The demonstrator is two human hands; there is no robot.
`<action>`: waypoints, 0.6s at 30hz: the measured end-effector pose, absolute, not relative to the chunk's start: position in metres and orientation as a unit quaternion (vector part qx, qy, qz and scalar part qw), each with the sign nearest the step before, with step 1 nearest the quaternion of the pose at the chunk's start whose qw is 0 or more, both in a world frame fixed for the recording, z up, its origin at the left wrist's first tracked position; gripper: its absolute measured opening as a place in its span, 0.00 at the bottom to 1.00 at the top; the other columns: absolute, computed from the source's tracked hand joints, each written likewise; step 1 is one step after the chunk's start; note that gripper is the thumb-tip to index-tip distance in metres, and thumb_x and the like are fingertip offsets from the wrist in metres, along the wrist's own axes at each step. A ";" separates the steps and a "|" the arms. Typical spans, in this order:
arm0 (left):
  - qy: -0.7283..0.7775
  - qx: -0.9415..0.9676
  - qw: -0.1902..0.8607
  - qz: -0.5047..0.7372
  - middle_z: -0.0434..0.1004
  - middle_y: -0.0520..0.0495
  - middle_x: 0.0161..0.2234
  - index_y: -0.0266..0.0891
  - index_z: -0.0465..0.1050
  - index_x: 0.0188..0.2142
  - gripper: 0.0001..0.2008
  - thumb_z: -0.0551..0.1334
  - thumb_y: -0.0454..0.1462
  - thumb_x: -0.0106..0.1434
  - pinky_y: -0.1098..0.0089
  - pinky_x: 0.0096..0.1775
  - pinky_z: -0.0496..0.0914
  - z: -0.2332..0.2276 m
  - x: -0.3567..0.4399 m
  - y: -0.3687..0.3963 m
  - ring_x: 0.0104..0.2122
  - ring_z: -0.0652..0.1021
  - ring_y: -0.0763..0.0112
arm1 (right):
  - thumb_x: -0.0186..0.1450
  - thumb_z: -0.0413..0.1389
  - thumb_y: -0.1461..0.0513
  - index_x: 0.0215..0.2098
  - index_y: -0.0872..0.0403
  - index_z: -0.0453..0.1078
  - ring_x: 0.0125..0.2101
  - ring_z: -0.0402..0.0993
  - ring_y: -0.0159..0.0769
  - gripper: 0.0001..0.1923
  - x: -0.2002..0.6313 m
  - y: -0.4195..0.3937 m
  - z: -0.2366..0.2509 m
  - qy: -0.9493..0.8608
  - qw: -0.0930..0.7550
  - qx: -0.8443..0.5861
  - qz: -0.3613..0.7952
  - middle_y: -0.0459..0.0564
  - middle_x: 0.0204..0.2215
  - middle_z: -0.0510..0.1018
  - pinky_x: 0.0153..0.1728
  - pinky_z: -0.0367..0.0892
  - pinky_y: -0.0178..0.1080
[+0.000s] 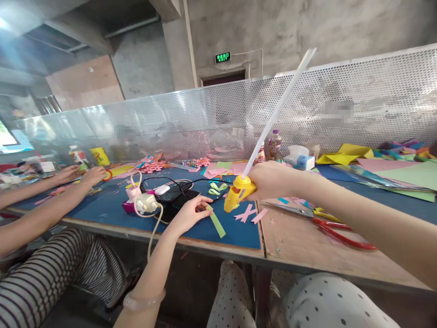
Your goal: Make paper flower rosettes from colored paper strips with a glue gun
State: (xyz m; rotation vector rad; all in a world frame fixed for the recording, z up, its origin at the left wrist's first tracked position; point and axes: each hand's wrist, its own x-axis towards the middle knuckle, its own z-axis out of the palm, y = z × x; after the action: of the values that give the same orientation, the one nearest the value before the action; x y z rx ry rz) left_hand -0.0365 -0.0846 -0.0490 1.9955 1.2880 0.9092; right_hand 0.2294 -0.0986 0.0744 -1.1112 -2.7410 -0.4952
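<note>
My right hand (pixel 273 181) grips a yellow glue gun (pixel 238 193) with a long white glue stick (pixel 280 109) rising from its back; its nozzle points down-left over the blue mat (pixel 235 232). My left hand (pixel 189 212) rests on the mat, fingertips pinching one end of a green paper strip (pixel 216 223). Pink paper strips (pixel 249 213) lie crossed just below the gun's nozzle. A black phone (pixel 177 202) and cables sit beside my left hand.
Red-handled scissors (pixel 336 228) lie on the bare wooden table to the right. Coloured paper sheets (pixel 399 175), bottles (pixel 274 145) and a tissue box (pixel 300 160) stand along the perforated metal screen. Another person's hands (pixel 85 175) work at the left.
</note>
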 end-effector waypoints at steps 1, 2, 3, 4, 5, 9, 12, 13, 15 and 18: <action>0.481 0.749 0.298 0.346 0.75 0.46 0.36 0.38 0.69 0.46 0.18 0.62 0.41 0.55 0.67 0.41 0.66 -0.049 -0.037 -0.085 0.37 0.74 0.65 | 0.56 0.53 0.48 0.32 0.51 0.73 0.24 0.70 0.36 0.17 0.228 -0.100 0.072 -0.915 0.073 -0.361 -0.167 0.48 0.24 0.75 0.23 0.53 0.35; 0.477 0.747 0.303 0.350 0.75 0.46 0.36 0.37 0.69 0.45 0.18 0.62 0.41 0.55 0.67 0.41 0.66 -0.049 -0.037 -0.085 0.37 0.74 0.66 | 0.56 0.53 0.49 0.32 0.51 0.73 0.25 0.70 0.36 0.16 0.226 -0.101 0.070 -0.917 0.071 -0.354 -0.170 0.49 0.25 0.76 0.23 0.53 0.35; 0.475 0.744 0.308 0.355 0.74 0.46 0.35 0.37 0.69 0.45 0.18 0.63 0.40 0.55 0.67 0.41 0.66 -0.049 -0.037 -0.085 0.37 0.74 0.66 | 0.56 0.53 0.49 0.32 0.51 0.74 0.26 0.71 0.37 0.16 0.224 -0.101 0.068 -0.918 0.067 -0.350 -0.173 0.49 0.26 0.76 0.24 0.54 0.36; 0.472 0.741 0.315 0.360 0.74 0.46 0.35 0.37 0.69 0.44 0.18 0.63 0.40 0.55 0.67 0.41 0.66 -0.049 -0.037 -0.086 0.37 0.74 0.66 | 0.56 0.53 0.49 0.32 0.51 0.74 0.26 0.71 0.38 0.16 0.222 -0.101 0.066 -0.917 0.062 -0.351 -0.177 0.50 0.26 0.77 0.24 0.55 0.36; 0.471 0.736 0.323 0.364 0.73 0.47 0.35 0.37 0.70 0.44 0.17 0.63 0.40 0.55 0.68 0.41 0.66 -0.049 -0.037 -0.086 0.37 0.74 0.67 | 0.56 0.53 0.50 0.32 0.51 0.74 0.26 0.71 0.39 0.16 0.221 -0.101 0.064 -0.915 0.055 -0.357 -0.178 0.51 0.26 0.77 0.25 0.55 0.36; 0.455 0.711 0.381 0.378 0.73 0.48 0.34 0.37 0.68 0.46 0.20 0.64 0.38 0.54 0.69 0.41 0.66 -0.047 -0.038 -0.088 0.36 0.73 0.69 | 0.56 0.53 0.51 0.30 0.52 0.74 0.25 0.72 0.40 0.15 0.220 -0.098 0.060 -0.909 0.037 -0.375 -0.177 0.51 0.25 0.76 0.23 0.55 0.36; 0.437 0.669 0.425 0.425 0.73 0.50 0.31 0.37 0.66 0.48 0.23 0.65 0.37 0.53 0.71 0.38 0.66 -0.046 -0.040 -0.088 0.34 0.74 0.71 | 0.56 0.53 0.51 0.28 0.52 0.73 0.24 0.71 0.39 0.14 0.223 -0.098 0.058 -0.911 0.034 -0.377 -0.163 0.51 0.25 0.76 0.22 0.54 0.36; 0.435 0.644 0.434 0.456 0.73 0.50 0.31 0.37 0.66 0.48 0.23 0.66 0.37 0.53 0.72 0.36 0.66 -0.046 -0.041 -0.088 0.33 0.74 0.71 | 0.56 0.53 0.50 0.27 0.53 0.72 0.24 0.71 0.38 0.15 0.224 -0.097 0.058 -0.912 0.034 -0.382 -0.145 0.50 0.24 0.75 0.22 0.54 0.35; 0.433 0.575 0.449 0.530 0.73 0.51 0.29 0.36 0.66 0.48 0.24 0.67 0.37 0.51 0.73 0.33 0.66 -0.046 -0.042 -0.088 0.31 0.75 0.72 | 0.55 0.54 0.48 0.26 0.53 0.71 0.22 0.69 0.35 0.17 0.227 -0.096 0.059 -0.917 0.045 -0.389 -0.075 0.48 0.22 0.74 0.21 0.55 0.35; 0.429 0.479 0.463 0.610 0.72 0.51 0.28 0.35 0.68 0.46 0.25 0.69 0.35 0.47 0.74 0.33 0.66 -0.045 -0.044 -0.088 0.31 0.75 0.73 | 0.54 0.54 0.44 0.30 0.54 0.70 0.20 0.66 0.30 0.22 0.231 -0.089 0.066 -0.895 0.102 -0.431 0.048 0.46 0.22 0.73 0.21 0.57 0.34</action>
State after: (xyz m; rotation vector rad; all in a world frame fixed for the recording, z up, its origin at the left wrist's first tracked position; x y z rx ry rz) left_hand -0.0435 -0.0882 -0.0454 1.1769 1.0550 1.4983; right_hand 0.2314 -0.0886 0.0658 -1.2716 -2.6437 0.1410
